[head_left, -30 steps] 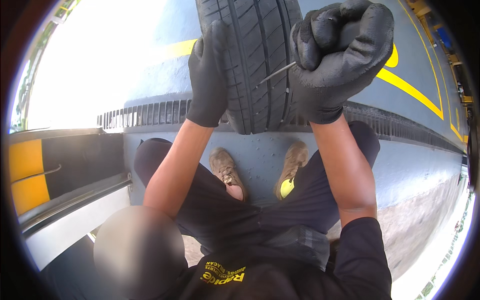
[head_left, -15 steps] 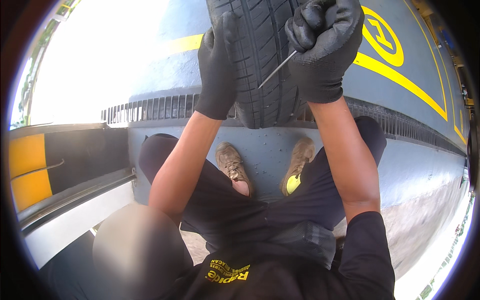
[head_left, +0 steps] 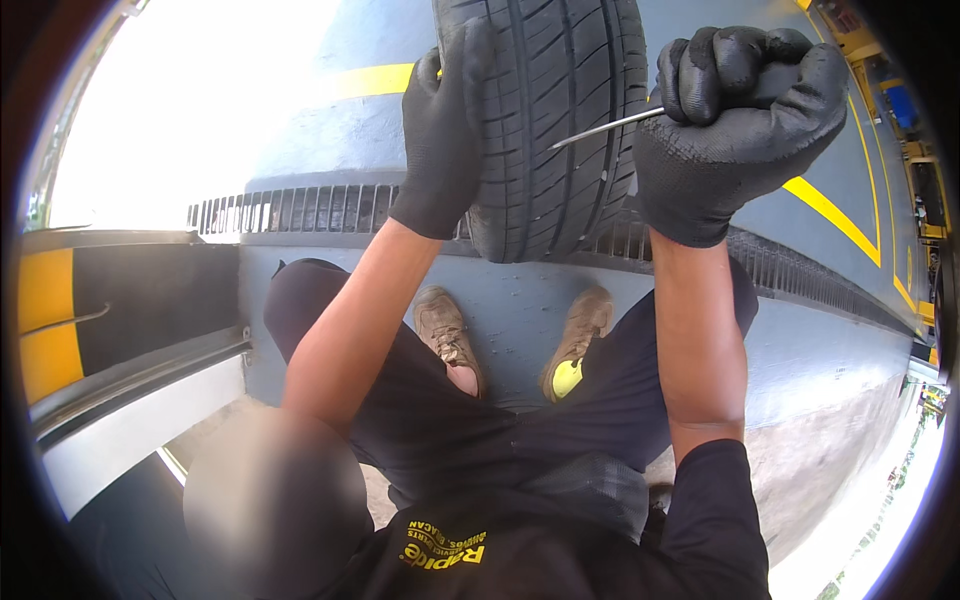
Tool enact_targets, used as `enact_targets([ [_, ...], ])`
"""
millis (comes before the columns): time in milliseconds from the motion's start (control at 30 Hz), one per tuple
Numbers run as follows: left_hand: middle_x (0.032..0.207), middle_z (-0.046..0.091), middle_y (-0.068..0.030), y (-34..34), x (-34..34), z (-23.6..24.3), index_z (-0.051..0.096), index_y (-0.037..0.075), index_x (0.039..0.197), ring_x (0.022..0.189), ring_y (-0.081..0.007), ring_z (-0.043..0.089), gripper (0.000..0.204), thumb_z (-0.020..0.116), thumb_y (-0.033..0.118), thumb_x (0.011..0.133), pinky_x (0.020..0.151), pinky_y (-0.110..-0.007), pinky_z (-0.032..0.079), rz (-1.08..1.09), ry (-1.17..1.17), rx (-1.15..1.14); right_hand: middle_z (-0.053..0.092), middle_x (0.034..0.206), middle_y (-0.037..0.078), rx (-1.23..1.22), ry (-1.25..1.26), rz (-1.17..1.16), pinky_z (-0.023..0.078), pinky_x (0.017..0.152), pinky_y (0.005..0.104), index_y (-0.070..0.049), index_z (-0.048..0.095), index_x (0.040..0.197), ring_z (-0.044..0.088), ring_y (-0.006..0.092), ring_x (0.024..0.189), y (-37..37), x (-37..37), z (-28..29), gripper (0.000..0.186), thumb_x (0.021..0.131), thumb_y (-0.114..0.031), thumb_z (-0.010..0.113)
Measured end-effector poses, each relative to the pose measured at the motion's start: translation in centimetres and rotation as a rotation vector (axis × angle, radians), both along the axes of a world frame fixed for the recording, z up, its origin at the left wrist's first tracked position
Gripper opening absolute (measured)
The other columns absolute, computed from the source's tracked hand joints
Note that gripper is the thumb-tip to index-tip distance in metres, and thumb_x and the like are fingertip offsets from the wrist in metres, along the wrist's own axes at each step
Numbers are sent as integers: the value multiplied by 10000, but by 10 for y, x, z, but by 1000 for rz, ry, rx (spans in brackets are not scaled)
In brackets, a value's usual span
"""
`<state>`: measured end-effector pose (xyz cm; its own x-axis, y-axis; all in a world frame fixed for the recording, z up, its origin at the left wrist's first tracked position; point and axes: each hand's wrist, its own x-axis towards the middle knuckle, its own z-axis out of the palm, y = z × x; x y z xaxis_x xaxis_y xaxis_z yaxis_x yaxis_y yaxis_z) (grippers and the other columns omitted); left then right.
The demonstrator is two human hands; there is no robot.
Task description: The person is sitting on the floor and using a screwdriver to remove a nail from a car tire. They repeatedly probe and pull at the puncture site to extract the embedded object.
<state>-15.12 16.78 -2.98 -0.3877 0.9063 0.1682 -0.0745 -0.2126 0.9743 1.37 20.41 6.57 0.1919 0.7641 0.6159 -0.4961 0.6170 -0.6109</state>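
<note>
A black tire (head_left: 540, 200) stands upright in front of me, its grooved tread toward the camera. My left hand (head_left: 440, 140), in a black coated glove, grips the tire's left side with fingers together. My right hand (head_left: 740, 140), gloved the same way, is closed in a fist at the tire's right, around a tool whose handle is hidden. The tool's thin metal shaft (head_left: 605, 127) reaches leftward from the fist, and its tip touches or sits in the tread near the middle.
Behind and below the tire runs a drain grate (head_left: 290, 210) across blue-gray floor (head_left: 320, 135) with yellow lines. A yellow-and-black striped barrier (head_left: 115, 310) stands at left. My shoes (head_left: 440, 330) are on the floor between my bent knees. Blurry yellow and blue equipment (head_left: 905, 110) lines the far right.
Since half a second ago my right hand has swung rightward, and the shaft lies flatter across the tread. The tire and my left hand have shifted slightly right.
</note>
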Motion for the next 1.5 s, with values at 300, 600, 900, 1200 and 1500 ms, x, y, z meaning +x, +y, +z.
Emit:
enact_targets([
  [300,1000,665,-110,-2,6,2,577,-71,1256,905,-138,639,644,532,530,1031,817,-303,534,53,11,-1,336,557,-7,310,19,-100,217,306,242,-65,558,980,219,70,352,0,-19,24,350,1129,-346,411],
  [600,1006,683,-123,-5,7,7,594,-73,1227,900,-139,663,663,584,551,1003,785,-286,551,24,8,54,409,553,51,305,-129,-307,281,319,268,-60,551,889,254,100,368,-12,-11,24,351,1090,-273,357],
  [900,1046,696,-149,-2,6,9,602,-76,1239,935,-164,682,724,676,574,930,822,-306,561,19,-155,-38,537,657,160,253,-41,287,322,338,286,-46,567,894,299,137,395,-38,-17,4,357,1027,-353,442],
  [1200,1085,693,-196,-5,3,3,598,-89,1230,979,-237,693,737,685,570,912,879,-376,552,117,-122,-83,313,543,38,57,-126,309,212,434,304,-148,429,719,200,124,438,-51,-26,-10,422,971,-466,546],
  [1500,1037,664,-136,-10,4,3,588,-40,1223,953,-193,659,614,584,531,996,868,-347,549,139,-44,-154,283,515,-26,-155,-18,751,182,414,287,-167,421,697,186,97,413,14,-14,5,426,1005,-434,546],
])
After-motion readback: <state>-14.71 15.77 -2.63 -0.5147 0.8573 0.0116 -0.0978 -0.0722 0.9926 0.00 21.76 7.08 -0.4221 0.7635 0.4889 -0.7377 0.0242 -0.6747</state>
